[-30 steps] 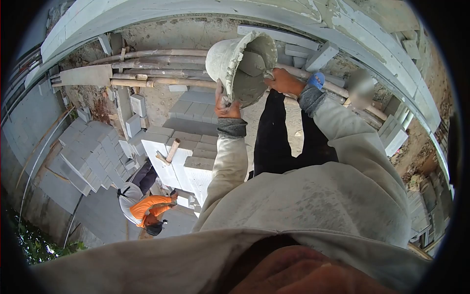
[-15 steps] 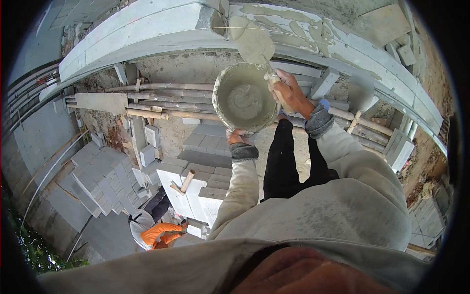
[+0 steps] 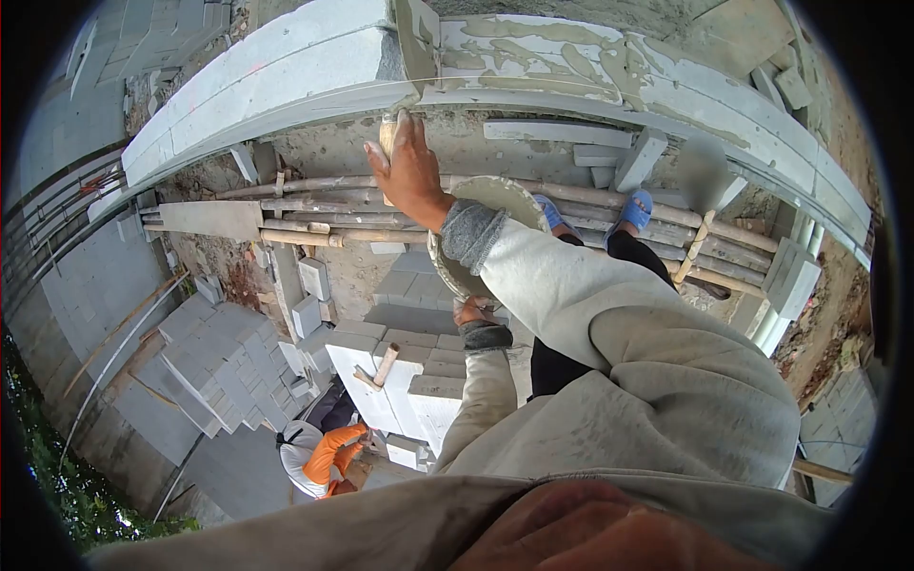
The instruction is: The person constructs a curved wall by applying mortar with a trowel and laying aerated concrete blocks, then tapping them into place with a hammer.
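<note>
As the right hand [image 3: 415, 173] encloses the trowel's handle [image 3: 387, 133], the left [image 3: 473, 310] clasps the bucket [image 3: 503, 193].

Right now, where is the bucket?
In the head view, the bucket is near the centre, just beyond the left hand and partly hidden by the right forearm, with blue slippers to its right.

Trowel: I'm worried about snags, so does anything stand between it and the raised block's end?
Nothing visible blocks the trowel held in the right hand at the raised block's end. A thin string crosses near its blade; contact is unclear.
</note>
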Motion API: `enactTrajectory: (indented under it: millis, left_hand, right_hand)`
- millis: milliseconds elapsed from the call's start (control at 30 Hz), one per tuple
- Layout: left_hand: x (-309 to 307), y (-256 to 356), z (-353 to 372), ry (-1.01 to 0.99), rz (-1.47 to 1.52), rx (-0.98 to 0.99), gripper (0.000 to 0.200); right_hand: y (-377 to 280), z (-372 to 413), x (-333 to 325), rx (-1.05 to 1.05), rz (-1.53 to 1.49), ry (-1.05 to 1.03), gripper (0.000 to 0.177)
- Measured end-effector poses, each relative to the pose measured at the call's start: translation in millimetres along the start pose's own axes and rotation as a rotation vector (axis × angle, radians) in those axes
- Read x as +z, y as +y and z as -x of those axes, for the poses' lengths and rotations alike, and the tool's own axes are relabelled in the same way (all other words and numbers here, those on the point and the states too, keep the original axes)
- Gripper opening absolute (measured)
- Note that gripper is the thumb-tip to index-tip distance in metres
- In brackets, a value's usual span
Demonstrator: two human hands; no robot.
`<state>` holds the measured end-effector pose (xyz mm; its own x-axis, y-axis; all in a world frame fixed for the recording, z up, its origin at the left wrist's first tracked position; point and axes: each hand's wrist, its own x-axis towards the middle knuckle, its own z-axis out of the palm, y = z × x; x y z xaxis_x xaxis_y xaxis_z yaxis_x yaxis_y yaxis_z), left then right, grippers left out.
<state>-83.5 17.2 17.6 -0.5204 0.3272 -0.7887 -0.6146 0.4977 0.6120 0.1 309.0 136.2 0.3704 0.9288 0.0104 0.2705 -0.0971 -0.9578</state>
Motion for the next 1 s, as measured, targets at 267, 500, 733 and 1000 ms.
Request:
enactTrajectory:
  millis: [267,500,733,1000]
  left_hand:
    - [6.8,-18.2,-2.6,0.058,-0.009,0.013,0.025]
    - [2.3,-27.6,-11.2,0.036,-0.065,-0.027,0.029]
    - [22.0,-5.8,-0.8,-0.19,-0.105,0.171,0.037]
    - [65.8,36.7,31.5,-0.492,-0.665,0.787,0.057]
  right_hand:
    - [56.5,6.9,-8.0,0.063,0.025,-0.013,0.062]
    - [56.3,36.0,-7.4,0.102,0.033,-0.255,0.073]
    - [71.8,111.1,-186.3,0.236,0.223,-0.673,0.052]
    - [166.7,75.3,-186.1,0.146,0.644,-1.164,0.034]
